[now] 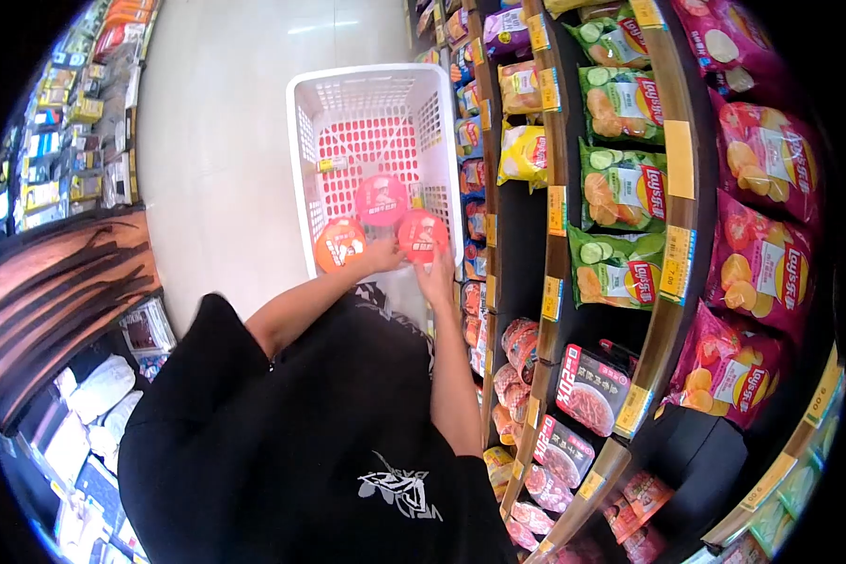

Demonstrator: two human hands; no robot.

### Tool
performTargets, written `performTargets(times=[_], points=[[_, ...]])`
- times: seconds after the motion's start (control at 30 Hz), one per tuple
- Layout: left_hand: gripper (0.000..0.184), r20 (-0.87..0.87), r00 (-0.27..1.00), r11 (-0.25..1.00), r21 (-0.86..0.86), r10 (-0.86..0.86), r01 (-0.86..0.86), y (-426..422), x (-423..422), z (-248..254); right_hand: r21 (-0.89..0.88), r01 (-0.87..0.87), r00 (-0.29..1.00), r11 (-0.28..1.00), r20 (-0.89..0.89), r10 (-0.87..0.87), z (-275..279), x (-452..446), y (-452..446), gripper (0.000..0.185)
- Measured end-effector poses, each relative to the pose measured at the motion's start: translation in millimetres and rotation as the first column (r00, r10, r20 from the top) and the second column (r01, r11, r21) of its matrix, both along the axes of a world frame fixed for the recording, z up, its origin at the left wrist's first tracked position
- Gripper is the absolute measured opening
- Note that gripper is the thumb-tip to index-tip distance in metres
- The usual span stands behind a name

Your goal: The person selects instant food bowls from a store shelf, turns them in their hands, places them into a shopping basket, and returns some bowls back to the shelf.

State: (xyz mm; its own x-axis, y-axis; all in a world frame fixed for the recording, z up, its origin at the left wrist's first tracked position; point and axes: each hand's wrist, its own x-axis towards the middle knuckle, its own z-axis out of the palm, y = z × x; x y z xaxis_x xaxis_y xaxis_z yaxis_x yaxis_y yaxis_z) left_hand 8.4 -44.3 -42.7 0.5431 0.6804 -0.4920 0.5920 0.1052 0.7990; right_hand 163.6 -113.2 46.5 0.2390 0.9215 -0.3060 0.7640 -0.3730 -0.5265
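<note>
Between my two hands is a red round-lidded tub [422, 235] with white print on its lid, above the near right corner of a white plastic basket [298, 141]. My left hand [383, 255] closes on the tub's left side. My right hand [433, 281] grips it from the near side, thumb and fingers against the edge. Inside the basket are a pink-lidded tub [381, 199] and an orange-lidded tub [339, 244], both close to my left hand. The basket's bottom is a lattice with red showing through.
Shelves on the right hold green chip bags [622, 188], pink chip bags [761, 268], a yellow bag [524, 153] and black boxed meals [592, 390]. Price tags [675, 263] line the shelf edges. Pale floor tiles [216, 141] run left of the basket, toward another rack [85, 113].
</note>
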Motion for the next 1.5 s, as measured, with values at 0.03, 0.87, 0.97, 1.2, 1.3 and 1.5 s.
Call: performTargets(times=[0.03,0.87,0.97,1.2,1.3,1.5], points=[[0.049,0.001,1.000,1.000,-0.026,-0.002,0.002,2.7,-0.8,1.2,-0.037,-0.005,0.999,0.999,-0.032,0.004,2.4,-1.6,-5.0,0.066],[0.026,0.773,0.005,0.718,0.586,-0.634,0.375,-160.2,189.0,469.8,0.846,0.304,0.647,0.438,0.154,-0.746,354.3,58.6,-312.3,0.024],[0.038,0.688,-0.004,0.618,0.654,-0.725,0.436,-193.7,237.6,531.8,0.870,0.292,0.401,0.397,0.265,-0.877,413.9,97.0,-363.1,0.034],[0.053,0.383,0.045,0.368,0.841,-0.923,0.396,-254.9,338.0,564.5,0.832,0.465,0.246,0.302,0.206,-0.947,459.4,181.5,-405.6,0.076],[0.056,0.319,0.108,0.336,0.873,-0.942,0.354,-277.7,346.0,551.3,0.829,0.456,0.273,0.323,0.215,-0.938,465.4,205.5,-411.9,0.077],[0.070,0.244,0.158,0.290,0.832,-0.957,0.474,-291.3,346.0,526.6,0.794,0.452,0.256,0.407,0.322,-0.912,460.7,233.8,-415.7,0.062]])
